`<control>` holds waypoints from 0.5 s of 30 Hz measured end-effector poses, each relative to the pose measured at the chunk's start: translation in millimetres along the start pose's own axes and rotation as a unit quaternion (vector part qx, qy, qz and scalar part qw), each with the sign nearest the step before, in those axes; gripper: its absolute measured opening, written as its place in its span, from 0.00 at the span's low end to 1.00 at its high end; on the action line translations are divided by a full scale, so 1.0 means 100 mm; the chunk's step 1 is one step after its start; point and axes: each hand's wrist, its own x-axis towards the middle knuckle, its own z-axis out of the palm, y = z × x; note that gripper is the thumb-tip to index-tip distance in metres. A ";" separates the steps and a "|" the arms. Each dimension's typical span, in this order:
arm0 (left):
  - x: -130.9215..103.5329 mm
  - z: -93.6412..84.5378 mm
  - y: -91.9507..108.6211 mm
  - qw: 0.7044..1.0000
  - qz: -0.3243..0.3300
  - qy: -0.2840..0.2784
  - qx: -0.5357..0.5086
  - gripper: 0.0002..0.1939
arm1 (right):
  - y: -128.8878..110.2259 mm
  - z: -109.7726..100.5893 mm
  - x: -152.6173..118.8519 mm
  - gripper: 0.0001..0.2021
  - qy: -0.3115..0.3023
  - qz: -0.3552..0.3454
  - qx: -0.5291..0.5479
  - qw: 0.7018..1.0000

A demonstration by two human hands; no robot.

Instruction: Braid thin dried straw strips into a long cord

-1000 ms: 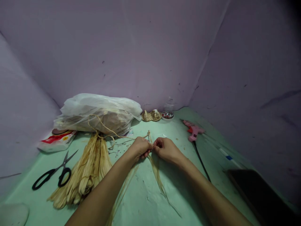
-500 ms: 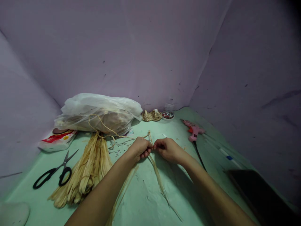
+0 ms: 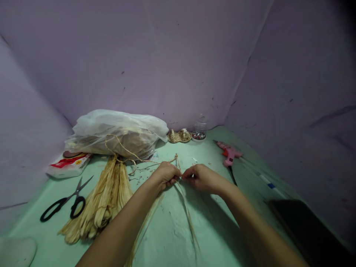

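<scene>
Near the middle of the green table, my left hand (image 3: 167,175) is closed in a pinch on thin straw-coloured fibre strands (image 3: 187,207). My right hand (image 3: 200,178) almost touches it, its thumb and fingertips pinched on the same strands. A thin twisted cord (image 3: 133,155) runs from the left, over the plastic bag, to a small peak just beyond my hands. Loose strand ends hang toward me below both hands. The exact crossing of the strands between the fingertips is too small to make out.
A bundle of dried fibre (image 3: 104,200) lies left, beside open black-handled scissors (image 3: 75,198). Behind are a plastic bag (image 3: 119,129), a woven piece (image 3: 179,136) and a dish of beads (image 3: 198,136). Right are a pink glue gun (image 3: 229,152) and a dark flat object (image 3: 308,230).
The hanging strand ends have swung left and inward. My right hand has shifted slightly, and my left fingers have curled in closer around the strands.
</scene>
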 end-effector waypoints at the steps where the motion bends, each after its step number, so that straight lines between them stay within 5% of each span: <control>1: 0.00 0.00 -0.01 1.000 0.004 0.001 0.004 0.05 | -0.02 -0.01 -0.02 0.16 -0.009 0.009 -0.009 1.000; 8: 0.01 -0.06 -0.01 1.000 0.020 0.000 0.011 0.03 | -0.14 -0.26 -0.25 0.01 -0.131 0.163 -0.045 0.977; 10: 0.01 -0.08 -0.01 1.000 0.023 -0.002 0.010 0.04 | -0.13 -0.36 -0.28 0.03 -0.076 0.215 -0.020 0.974; 12: 0.00 -0.09 0.00 1.000 0.026 -0.005 0.011 0.05 | -0.13 -0.41 -0.25 0.03 0.055 0.253 0.038 0.965; 15: -0.03 -0.09 0.02 0.999 0.030 -0.007 0.015 0.03 | -0.17 -0.32 -0.11 0.13 0.179 0.274 0.236 0.915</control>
